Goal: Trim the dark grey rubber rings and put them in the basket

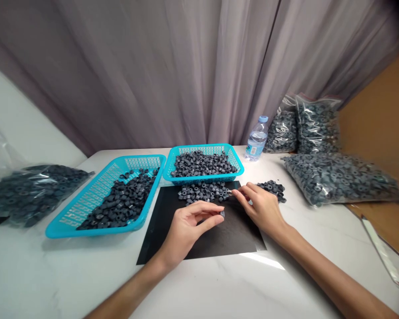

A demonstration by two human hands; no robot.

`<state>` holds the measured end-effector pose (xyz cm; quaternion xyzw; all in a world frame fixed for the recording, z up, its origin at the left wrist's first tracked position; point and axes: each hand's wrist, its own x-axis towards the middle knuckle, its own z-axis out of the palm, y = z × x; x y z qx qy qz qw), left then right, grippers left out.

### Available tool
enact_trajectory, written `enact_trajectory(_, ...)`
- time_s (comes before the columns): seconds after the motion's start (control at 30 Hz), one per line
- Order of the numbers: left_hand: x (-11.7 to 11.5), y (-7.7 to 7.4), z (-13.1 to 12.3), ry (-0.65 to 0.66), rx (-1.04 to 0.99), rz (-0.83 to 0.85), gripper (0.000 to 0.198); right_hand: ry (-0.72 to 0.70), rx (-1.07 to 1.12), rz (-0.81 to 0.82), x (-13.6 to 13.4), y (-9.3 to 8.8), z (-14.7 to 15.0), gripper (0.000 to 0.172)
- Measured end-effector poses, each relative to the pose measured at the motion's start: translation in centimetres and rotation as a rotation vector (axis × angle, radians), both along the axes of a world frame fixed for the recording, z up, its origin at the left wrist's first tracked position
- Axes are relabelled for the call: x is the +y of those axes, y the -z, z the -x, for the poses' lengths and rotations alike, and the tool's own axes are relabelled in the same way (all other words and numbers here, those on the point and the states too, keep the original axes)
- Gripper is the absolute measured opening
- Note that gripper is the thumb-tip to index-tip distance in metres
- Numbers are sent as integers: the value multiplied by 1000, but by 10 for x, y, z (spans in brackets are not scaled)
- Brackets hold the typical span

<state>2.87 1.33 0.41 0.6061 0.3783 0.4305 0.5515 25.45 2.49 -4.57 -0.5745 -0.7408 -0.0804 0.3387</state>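
Note:
My left hand [189, 226] rests over a black mat [219, 235] and pinches a small dark ring-shaped part [222, 213] between thumb and fingertips. My right hand [261, 206] lies at the mat's right edge, its curled fingertips touching a loose heap of the same dark rings [202, 192] at the mat's far end. A smaller pile of rings [272, 188] sits on the white table just beyond my right hand.
Two turquoise baskets hold rings: a long one [83, 208] at the left, another [234, 157] behind the mat. Clear bags of rings lie at the far left [29, 190] and the right [339, 177]. A water bottle [256, 144] stands by the curtain.

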Motion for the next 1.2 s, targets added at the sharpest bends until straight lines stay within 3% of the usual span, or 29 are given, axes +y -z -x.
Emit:
enact_trajectory(0.23,-7,-4,3,10,198,-282,12,-9,1,15,0,-1,1,50)
enact_trajectory(0.47,-6,-3,2,-79,131,-219,26,-70,129,105,4,5,-4,34)
enact_trajectory(0.63,-5,-1,3,-116,232,-290,27,-197,230,194,8,6,-7,22)
enact_trajectory(0.87,-2,-5,4,-162,325,-353,21,-286,222,211,9,8,-5,28)
enact_trajectory(0.97,16,-17,25,-261,458,-498,14,-277,201,195,9,11,-5,25)
enact_trajectory(1.07,44,-38,64,-516,622,-630,11,-279,193,189,10,14,-5,23)
enact_trajectory(1.13,58,-52,91,-645,854,-597,12,-274,192,187,11,14,-5,20)
enact_trajectory(1.2,67,-62,112,-713,1084,-461,17,-270,201,186,11,14,-4,16)
